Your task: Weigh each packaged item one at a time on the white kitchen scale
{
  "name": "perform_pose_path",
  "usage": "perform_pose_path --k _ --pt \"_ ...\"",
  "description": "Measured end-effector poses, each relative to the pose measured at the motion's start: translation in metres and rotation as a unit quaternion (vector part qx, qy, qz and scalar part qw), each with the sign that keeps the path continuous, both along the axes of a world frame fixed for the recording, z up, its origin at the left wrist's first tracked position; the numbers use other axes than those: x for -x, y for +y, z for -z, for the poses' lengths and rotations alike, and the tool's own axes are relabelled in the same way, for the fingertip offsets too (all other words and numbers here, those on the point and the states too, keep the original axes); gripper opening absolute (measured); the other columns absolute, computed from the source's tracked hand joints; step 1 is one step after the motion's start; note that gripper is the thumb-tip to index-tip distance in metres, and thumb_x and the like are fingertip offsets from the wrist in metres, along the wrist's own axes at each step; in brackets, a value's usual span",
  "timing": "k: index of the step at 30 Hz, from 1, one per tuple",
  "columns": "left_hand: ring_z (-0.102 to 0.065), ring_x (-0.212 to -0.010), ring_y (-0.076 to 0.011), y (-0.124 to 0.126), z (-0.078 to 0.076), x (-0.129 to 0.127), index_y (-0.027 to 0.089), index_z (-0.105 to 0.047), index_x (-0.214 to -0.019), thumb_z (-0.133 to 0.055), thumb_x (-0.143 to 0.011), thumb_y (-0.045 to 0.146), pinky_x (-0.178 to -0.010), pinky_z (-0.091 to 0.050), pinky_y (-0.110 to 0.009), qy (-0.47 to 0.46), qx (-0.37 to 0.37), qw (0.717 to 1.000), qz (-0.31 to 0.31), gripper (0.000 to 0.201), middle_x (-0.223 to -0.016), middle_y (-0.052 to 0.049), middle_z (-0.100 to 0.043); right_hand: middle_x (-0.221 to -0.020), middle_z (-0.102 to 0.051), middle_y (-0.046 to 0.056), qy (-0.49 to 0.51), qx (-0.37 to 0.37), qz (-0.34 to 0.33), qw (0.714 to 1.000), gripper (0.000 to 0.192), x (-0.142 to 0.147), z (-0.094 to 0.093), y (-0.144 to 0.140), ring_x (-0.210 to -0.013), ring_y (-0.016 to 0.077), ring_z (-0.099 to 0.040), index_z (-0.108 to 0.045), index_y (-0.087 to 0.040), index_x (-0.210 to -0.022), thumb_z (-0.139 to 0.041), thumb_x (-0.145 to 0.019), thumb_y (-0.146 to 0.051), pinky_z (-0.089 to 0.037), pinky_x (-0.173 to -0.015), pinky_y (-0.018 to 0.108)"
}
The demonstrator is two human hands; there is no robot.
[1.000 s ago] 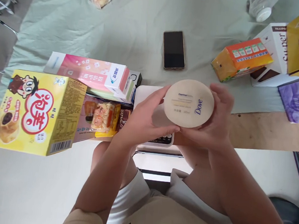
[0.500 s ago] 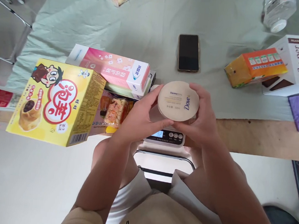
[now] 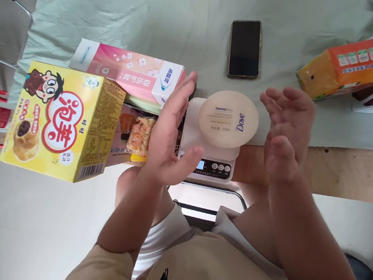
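A round cream-coloured Dove tub (image 3: pixel 228 119) rests on the white platform of a kitchen scale (image 3: pixel 190 134), a little right of the platform's middle. The scale's lit display shows below it, with buttons beside it. My left hand (image 3: pixel 174 134) is open to the left of the scale, palm turned inward, thumb apart, near the display. On the other side, my right hand (image 3: pixel 287 127) is open too, fingers apart and slightly bent, away from the tub. Neither hand touches the tub.
On the left are a yellow puff snack box (image 3: pixel 57 122), a pink toothpaste box (image 3: pixel 130 72) and a wrapped snack (image 3: pixel 140 134). Beyond the scale lies a black phone (image 3: pixel 245 48). An orange carton (image 3: pixel 349 67) lies at the right. The table's wooden front edge (image 3: pixel 340 175) is bare of cloth.
Both hands have let go of the Dove tub and moved apart, left and right. The tub now sits on the scale. The view has shifted slightly.
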State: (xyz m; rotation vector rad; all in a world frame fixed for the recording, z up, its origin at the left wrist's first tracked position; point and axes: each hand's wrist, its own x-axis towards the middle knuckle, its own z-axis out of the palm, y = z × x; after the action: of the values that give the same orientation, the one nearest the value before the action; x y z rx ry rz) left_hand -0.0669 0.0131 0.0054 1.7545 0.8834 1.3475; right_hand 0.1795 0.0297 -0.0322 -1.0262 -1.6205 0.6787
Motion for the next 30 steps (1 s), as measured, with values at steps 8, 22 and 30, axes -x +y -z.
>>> perform_pose_path --k 8,22,30 --pt "-0.033 -0.169 -0.0398 -0.002 0.007 -0.001 0.038 -0.044 -0.163 -0.058 -0.103 0.069 -0.14 -0.038 -0.053 0.047 0.007 0.999 -0.024 0.069 -0.179 -0.002 -0.037 -0.152 -0.056 0.005 0.051 -0.02 -0.031 0.998 0.057 0.003 0.001 -0.01 -0.151 0.031 -0.056 -0.052 -0.044 -0.153 -0.059 -0.099 -0.063 -0.044 -0.135 0.06" --pt "-0.051 -0.16 -0.0307 0.008 0.024 -0.001 0.036 -0.049 -0.16 -0.061 -0.102 0.064 -0.135 -0.047 -0.041 0.002 -0.036 0.999 -0.007 0.065 -0.163 -0.001 -0.054 -0.149 -0.054 0.005 -0.001 0.007 -0.008 1.0 0.054 0.006 0.0 -0.014 -0.145 0.0291 -0.06 -0.049 -0.047 -0.149 -0.052 -0.099 -0.067 -0.05 -0.13 0.057" --pt "-0.057 -0.153 -0.0341 0.015 0.023 -0.002 0.028 -0.053 -0.156 -0.065 -0.099 0.057 -0.131 -0.05 -0.051 0.025 -0.079 0.996 0.018 0.065 -0.161 -0.011 -0.058 -0.156 -0.055 0.005 0.009 -0.005 -0.058 0.998 0.088 0.004 0.018 -0.005 -0.146 0.0335 -0.059 -0.045 -0.044 -0.156 -0.081 -0.081 -0.07 -0.052 -0.127 0.063"
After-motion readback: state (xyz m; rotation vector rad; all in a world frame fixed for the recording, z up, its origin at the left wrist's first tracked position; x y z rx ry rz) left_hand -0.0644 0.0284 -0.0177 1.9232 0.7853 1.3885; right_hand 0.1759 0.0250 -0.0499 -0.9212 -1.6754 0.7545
